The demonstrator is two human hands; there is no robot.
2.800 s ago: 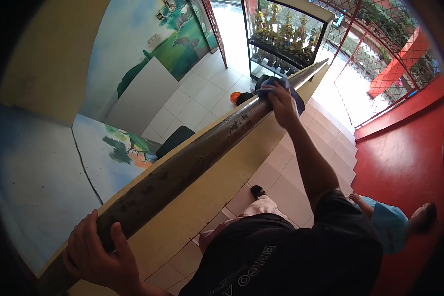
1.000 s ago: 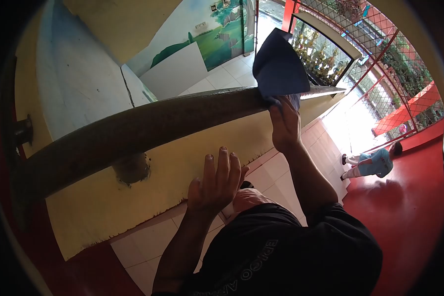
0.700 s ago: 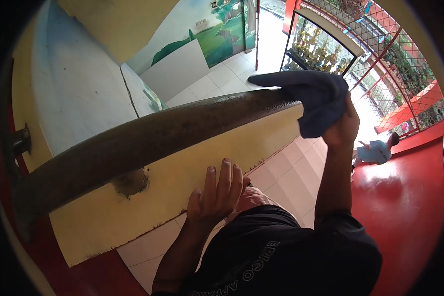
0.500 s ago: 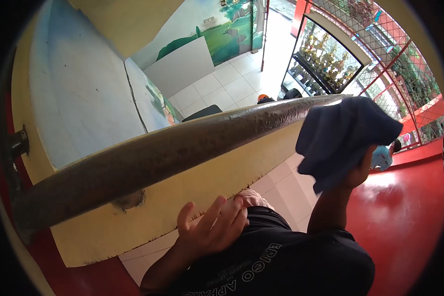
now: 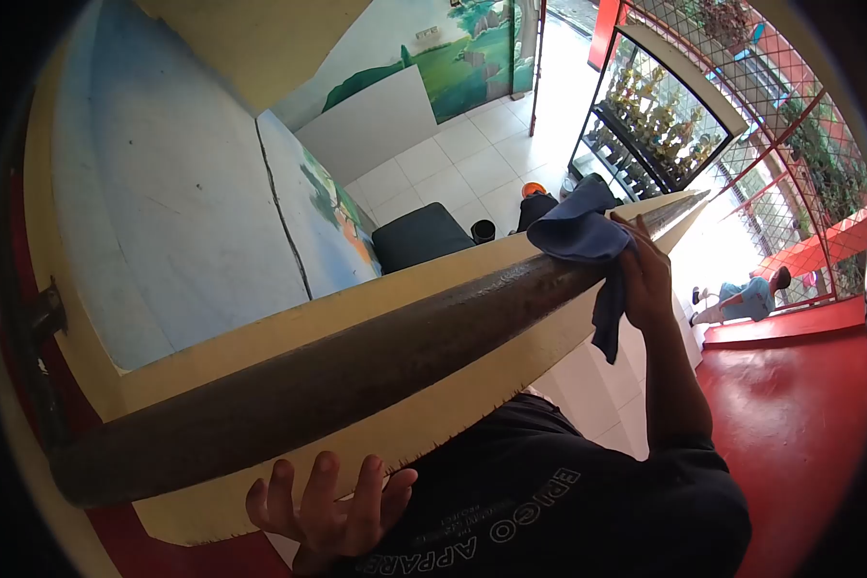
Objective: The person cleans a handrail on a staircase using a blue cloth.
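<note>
A dark, worn metal handrail (image 5: 356, 361) runs diagonally from the lower left to the upper right. Draped over its far part is a blue cloth (image 5: 580, 231), pressed there by my right hand (image 5: 645, 279), whose fingers wrap over the cloth and rail. One end of the cloth hangs down on my side of the rail. My left hand (image 5: 332, 501) is below the near part of the rail, palm up with its fingers spread and nothing in it.
A yellow half wall (image 5: 433, 414) lies under the rail. Beyond it are a dark chair (image 5: 422, 239), a black cup-like container (image 5: 483, 231) and a glass case of trophies (image 5: 650, 116). A person in light blue (image 5: 745, 299) is by the red ledge at right.
My right hand has brought the blue cloth down and left onto the rail, where it was raised before. My left hand has shifted left and lower, and the view has tilted slightly.
</note>
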